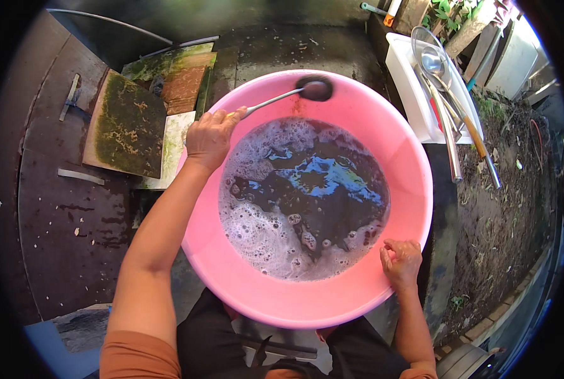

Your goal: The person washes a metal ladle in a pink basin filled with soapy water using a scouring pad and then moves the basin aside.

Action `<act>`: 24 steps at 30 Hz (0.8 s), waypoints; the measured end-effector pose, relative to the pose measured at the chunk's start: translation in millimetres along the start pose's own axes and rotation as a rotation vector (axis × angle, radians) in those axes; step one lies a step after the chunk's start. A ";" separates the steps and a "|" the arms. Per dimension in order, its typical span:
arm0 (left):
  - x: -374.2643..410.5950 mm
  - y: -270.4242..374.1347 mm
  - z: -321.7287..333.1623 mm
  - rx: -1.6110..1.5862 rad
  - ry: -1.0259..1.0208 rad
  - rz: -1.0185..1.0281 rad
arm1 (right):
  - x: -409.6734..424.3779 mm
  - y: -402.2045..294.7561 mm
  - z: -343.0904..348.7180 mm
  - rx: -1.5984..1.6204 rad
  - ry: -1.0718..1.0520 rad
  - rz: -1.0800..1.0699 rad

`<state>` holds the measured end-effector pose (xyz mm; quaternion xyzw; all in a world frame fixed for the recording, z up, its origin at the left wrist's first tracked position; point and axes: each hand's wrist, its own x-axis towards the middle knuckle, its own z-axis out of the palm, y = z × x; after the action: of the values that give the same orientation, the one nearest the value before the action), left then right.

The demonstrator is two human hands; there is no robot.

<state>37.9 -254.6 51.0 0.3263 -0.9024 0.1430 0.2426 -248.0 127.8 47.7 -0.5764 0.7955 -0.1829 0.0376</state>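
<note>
My left hand [214,136] grips the pale handle of a ladle [316,90], a little above the left rim of a large pink plastic basin [405,199]. The ladle's dark round head is blurred and lies over the basin's inner far wall, near a reddish-brown smear. Dark water [329,222] with whitish foam [258,237] fills the lower part of the basin, and bluish light reflects on it. At the lower right rim rests my right hand [400,260], its fingers curled; whether it holds something small is unclear.
A white plastic tub [403,85] at the upper right holds several metal utensils, including a ladle [432,60], with handles sticking out. Mossy boards [125,125] lie to the left. Bare soil [495,227] lies to the right, and a wall stands behind the basin.
</note>
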 end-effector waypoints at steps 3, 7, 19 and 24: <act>4.9 -3.7 1.5 0.069 -0.135 -0.047 | 1.6 -1.3 -2.8 -0.011 -0.007 0.032; 6.4 3.8 -9.5 0.008 -0.078 0.020 | -0.3 -2.5 0.4 0.003 0.004 0.025; -2.4 6.4 1.9 -0.177 -0.149 -0.336 | 2.2 -1.7 0.0 -0.006 0.010 0.017; -1.6 20.9 15.2 -0.319 -0.084 -0.513 | 3.1 -6.4 -3.8 -0.015 0.018 0.026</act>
<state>19.9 -244.5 35.2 0.5069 -0.8108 -0.0802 0.2815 -244.3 124.1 53.9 -0.5645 0.8047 -0.1814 0.0287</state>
